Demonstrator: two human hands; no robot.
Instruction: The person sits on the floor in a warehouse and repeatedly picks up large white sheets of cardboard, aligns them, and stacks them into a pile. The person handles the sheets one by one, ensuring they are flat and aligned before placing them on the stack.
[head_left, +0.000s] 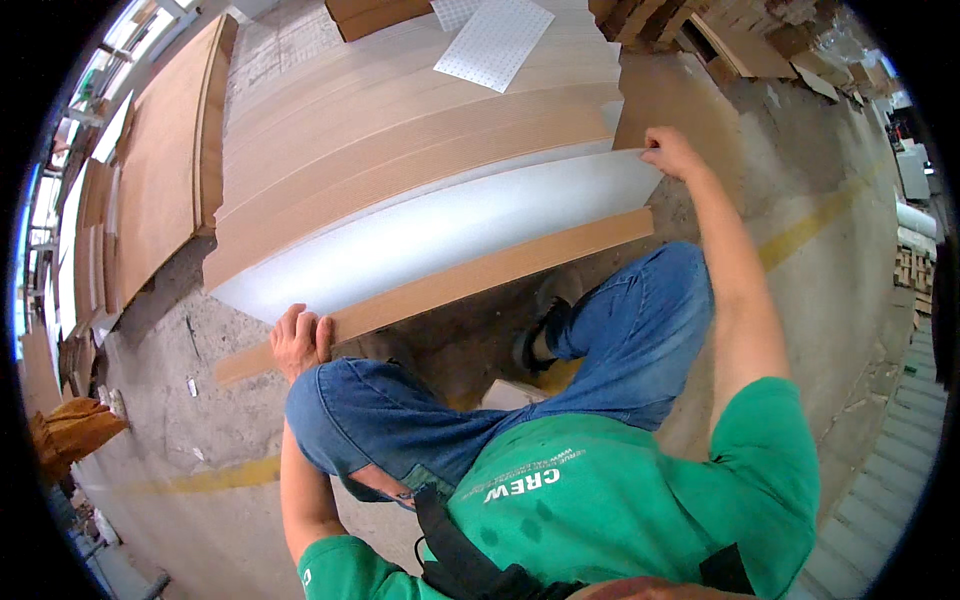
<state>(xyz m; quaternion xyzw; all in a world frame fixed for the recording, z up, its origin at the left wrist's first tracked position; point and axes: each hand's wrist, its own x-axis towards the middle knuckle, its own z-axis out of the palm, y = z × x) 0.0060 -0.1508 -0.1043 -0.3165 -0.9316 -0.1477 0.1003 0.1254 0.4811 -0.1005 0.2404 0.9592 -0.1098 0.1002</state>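
Along the near side of the brown board stack (420, 130): white sheet (440, 228), brown strip (500, 272) bordering it | right hand (674, 153): pinching sheet's right corner | left hand (297, 342): fingers curled at near-left edge; sheet or strip, can't tell | risk: mid-span crease, likely from uneven pull

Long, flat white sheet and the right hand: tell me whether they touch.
Touching: the head view shows the right hand pinching the long, flat white sheet at its right-hand corner.
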